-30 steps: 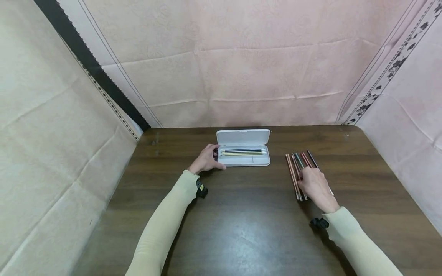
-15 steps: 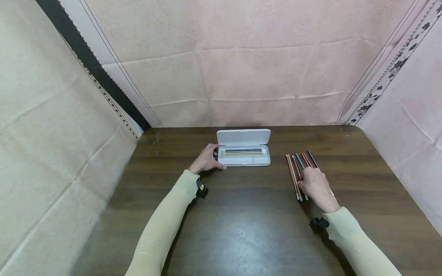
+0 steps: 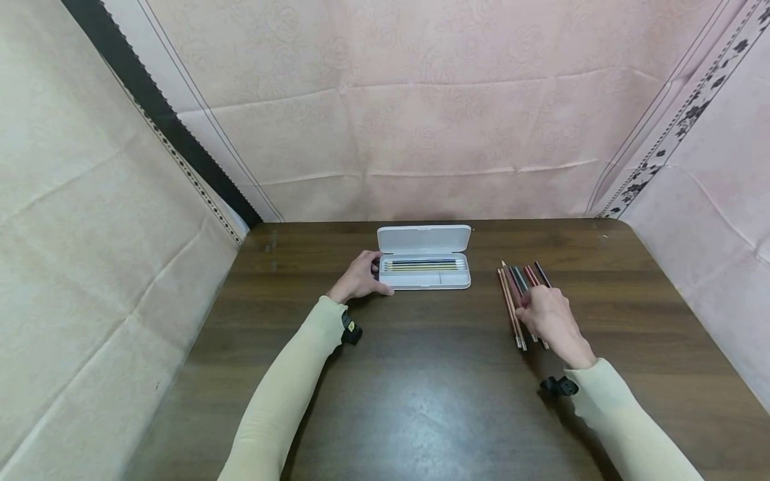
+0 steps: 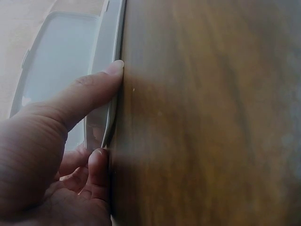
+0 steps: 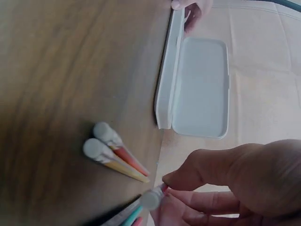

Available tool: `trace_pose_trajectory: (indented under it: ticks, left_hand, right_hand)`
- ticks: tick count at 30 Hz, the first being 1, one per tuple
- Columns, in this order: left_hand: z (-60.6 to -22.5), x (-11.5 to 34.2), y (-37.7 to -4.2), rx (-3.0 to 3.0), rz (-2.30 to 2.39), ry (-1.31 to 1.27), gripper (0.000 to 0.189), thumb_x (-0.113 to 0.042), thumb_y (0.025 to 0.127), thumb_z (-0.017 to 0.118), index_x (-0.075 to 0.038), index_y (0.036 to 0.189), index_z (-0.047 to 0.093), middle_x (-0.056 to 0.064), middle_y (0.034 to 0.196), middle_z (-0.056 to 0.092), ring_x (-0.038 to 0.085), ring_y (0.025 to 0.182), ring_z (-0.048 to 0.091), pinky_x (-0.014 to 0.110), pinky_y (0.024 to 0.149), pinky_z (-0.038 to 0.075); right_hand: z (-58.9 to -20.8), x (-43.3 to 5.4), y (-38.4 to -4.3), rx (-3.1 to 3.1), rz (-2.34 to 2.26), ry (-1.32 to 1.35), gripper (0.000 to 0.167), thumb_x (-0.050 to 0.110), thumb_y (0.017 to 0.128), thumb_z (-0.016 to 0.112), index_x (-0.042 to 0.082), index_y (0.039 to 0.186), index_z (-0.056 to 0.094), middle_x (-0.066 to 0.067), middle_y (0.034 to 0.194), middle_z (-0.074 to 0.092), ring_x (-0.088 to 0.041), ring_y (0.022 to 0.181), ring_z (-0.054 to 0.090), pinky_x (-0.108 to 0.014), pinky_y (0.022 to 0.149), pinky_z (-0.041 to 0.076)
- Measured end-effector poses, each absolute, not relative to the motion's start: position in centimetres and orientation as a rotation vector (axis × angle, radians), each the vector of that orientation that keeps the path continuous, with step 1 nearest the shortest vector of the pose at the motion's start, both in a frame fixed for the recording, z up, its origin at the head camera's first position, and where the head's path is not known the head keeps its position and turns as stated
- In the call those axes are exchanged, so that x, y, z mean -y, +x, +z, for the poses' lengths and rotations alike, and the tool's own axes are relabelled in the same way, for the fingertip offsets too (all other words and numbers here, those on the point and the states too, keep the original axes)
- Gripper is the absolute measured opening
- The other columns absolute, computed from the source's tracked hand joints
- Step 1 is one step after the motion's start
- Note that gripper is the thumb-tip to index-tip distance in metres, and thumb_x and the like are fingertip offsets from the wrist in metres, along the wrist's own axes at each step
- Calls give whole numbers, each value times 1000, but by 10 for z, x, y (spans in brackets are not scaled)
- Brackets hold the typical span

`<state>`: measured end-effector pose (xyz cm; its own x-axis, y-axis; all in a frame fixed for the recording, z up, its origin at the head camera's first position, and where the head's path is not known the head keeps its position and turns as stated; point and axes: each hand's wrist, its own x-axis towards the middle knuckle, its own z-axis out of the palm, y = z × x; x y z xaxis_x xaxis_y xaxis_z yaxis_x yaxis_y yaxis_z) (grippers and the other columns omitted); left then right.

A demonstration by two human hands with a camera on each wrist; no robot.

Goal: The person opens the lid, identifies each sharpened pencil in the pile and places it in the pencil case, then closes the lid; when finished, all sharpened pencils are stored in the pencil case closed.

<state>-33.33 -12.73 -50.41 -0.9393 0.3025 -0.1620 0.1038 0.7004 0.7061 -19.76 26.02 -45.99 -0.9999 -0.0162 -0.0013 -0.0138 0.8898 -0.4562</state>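
Note:
A white pencil case [image 3: 424, 284] lies with its lid [image 3: 424, 238] raised at the back of the table; several pencils [image 3: 421, 265] lie in it. My left hand [image 3: 359, 276] grips the case's left end, thumb along the front edge, other fingers bent at the end wall. My right hand [image 3: 550, 321] pinches a reddish pencil [image 3: 511, 277] between thumb and fingers; its white butt end [image 5: 151, 200] shows in the right wrist view. Under and beside that hand lie more coloured pencils [image 3: 508, 306], a pair on the left and several to the right, partly hidden by the hand.
The brown wooden table [image 3: 421, 387] extends to a back edge just behind the case. Light cloth [image 3: 421, 133] hangs behind and along both sides. Each wrist carries a small black camera [image 3: 559, 386].
My right hand has taken hold of a reddish pencil and shifted it slightly; its tip now stands farther back than the neighbouring pencils. The left hand and the case have stayed in place.

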Motion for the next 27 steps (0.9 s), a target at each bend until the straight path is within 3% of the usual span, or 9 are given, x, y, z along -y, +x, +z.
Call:
trace_pose_trajectory:
  ticks: [7, 16, 20, 27]
  left_hand:
    - [-504, 127, -334, -2648, 1074, 320, 99, -22, 81, 98, -9, 164, 44, 14, 152, 51, 31, 136, 55, 49, 118, 48]
    - [-505, 128, -336, -2648, 1073, 314, 100, -21, 80, 99, -9, 163, 45, 13, 149, 53, 31, 135, 55, 48, 117, 49]
    - [-506, 128, -336, -2638, 1083, 315, 101, -21, 80, 99, -9, 164, 45, 13, 152, 52, 31, 137, 56, 48, 118, 49]
    - [-505, 127, -337, -2626, 1088, 305, 101, -21, 81, 99, -9, 164, 44, 13, 157, 49, 32, 140, 55, 50, 120, 48]
  right_hand:
    - [-452, -256, -200, -3133, -774, -110, 12, 7, 88, 72, -1, 93, 79, -18, 87, 79, -32, 79, 70, -49, 68, 55]
    - [-446, -247, -211, -3182, -852, -293, 17, 3, 90, 69, -1, 102, 81, -16, 92, 83, -35, 85, 77, -55, 76, 57]
    - [-448, -242, -219, -3191, -914, -391, 18, -2, 90, 68, -2, 101, 81, -17, 90, 82, -33, 82, 76, -48, 74, 57]
    - [-452, -233, -233, -3148, -994, -465, 15, -2, 98, 69, -5, 108, 80, -19, 95, 75, -24, 75, 63, -27, 63, 45]
